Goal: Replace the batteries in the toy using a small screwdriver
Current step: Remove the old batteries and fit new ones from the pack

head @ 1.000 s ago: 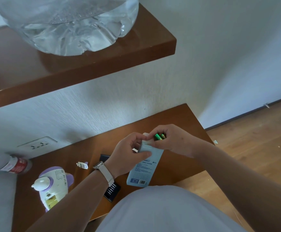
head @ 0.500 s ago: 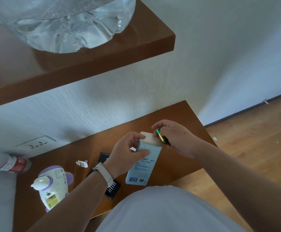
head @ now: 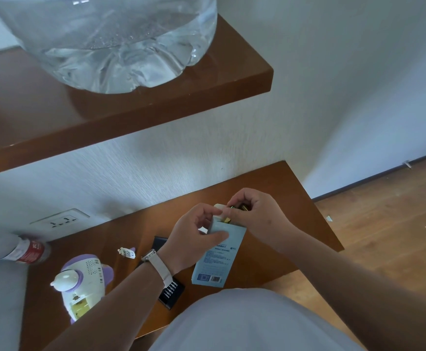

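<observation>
Head view: the left hand (head: 191, 236) holds a pale blue box (head: 219, 254) upright above the worktop (head: 290, 183), its grip closed on the box's upper part with the thumb on the near face. The right hand (head: 257, 219) is at the box's open top, fingers curled round batteries (head: 242, 207) whose gold ends show. The toy (head: 82, 282), white and purple, lies well apart at the worktop's left, with a yellowish recess at its near end. A small white piece (head: 127, 252) lies just beyond it. A black bit case (head: 171, 293) lies partly under the left wrist, which wears a watch (head: 156, 262). A bottle (head: 21, 252) lies at the far left, and a water jug (head: 115, 41) stands on the shelf (head: 156, 107) above.
</observation>
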The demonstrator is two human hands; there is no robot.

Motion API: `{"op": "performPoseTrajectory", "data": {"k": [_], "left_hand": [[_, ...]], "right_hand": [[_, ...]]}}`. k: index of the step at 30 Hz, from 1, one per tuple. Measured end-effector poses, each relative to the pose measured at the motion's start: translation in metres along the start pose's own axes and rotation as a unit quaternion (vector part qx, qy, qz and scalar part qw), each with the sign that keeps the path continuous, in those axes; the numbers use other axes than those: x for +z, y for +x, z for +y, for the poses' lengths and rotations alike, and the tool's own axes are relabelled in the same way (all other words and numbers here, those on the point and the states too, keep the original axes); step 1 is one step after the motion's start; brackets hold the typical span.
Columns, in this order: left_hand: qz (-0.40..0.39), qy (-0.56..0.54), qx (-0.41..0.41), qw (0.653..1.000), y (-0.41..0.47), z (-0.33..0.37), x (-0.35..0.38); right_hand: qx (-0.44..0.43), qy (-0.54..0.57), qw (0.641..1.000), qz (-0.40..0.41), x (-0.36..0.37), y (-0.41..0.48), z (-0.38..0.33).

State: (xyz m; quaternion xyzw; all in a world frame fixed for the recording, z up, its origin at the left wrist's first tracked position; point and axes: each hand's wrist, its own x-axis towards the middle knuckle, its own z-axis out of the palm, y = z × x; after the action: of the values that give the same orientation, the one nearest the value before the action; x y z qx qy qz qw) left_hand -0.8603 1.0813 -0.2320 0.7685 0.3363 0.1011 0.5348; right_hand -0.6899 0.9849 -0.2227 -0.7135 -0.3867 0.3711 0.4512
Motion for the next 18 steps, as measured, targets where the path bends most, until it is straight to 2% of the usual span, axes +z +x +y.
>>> {"op": "performPoseTrajectory", "data": {"k": [3, 6, 9, 12, 14, 18], "left_hand": [[0.004, -0.016, -0.012, 1.000, 0.001, -0.001, 0.000], [0.004, -0.020, -0.018, 1.000, 0.001, -0.002, 0.001], [0.003, -0.016, -0.028, 0.999, -0.001, -0.003, 0.004], [0.003, -0.019, -0.042, 0.999, -0.002, -0.005, 0.006], [0.006, -0.025, -0.045, 0.999, -0.002, -0.006, 0.008], [0.006, -0.039, -0.045, 0.998, 0.000, -0.006, 0.011]], "right_hand": [[-0.011, -0.045, 0.999, -0.019, 0.002, 0.000, 0.002], [-0.006, -0.040, 0.998, -0.055, 0.001, -0.002, -0.002], [0.051, -0.018, 0.996, -0.072, -0.002, -0.001, -0.006], [0.159, 0.097, 0.979, -0.082, -0.007, 0.003, -0.008], [0.197, 0.169, 0.962, -0.079, -0.013, 0.003, -0.009], [0.139, 0.167, 0.973, -0.071, -0.019, 0.000, -0.003]]}}
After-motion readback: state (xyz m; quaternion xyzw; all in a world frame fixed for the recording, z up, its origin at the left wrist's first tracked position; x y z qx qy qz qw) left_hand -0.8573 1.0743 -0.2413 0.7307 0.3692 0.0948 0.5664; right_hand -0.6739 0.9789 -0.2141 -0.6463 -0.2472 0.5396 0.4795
